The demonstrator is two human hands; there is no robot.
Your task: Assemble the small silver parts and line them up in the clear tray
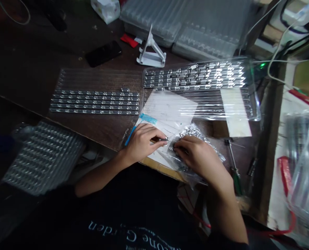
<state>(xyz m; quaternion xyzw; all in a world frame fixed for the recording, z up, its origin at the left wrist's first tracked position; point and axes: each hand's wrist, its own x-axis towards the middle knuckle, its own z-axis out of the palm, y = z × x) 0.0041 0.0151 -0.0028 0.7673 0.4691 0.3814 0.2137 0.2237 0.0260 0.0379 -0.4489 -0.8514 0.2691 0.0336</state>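
Note:
My left hand is closed over the white sheet, pinching a small connector with a dark body and bright metal edges between thumb and forefinger. To its right, my right hand has its fingers pressed together at a clear plastic bag of small shiny metal parts; what sits between the fingertips is mostly hidden. Rows of similar connectors fill the near part of the left clear tray. The right clear tray bears connectors along its far rows.
Behind the trays stand a white phone stand, a dark phone and stacked clear trays. A green-handled screwdriver lies to the right. Filled trays are piled low at the left, beyond the table edge.

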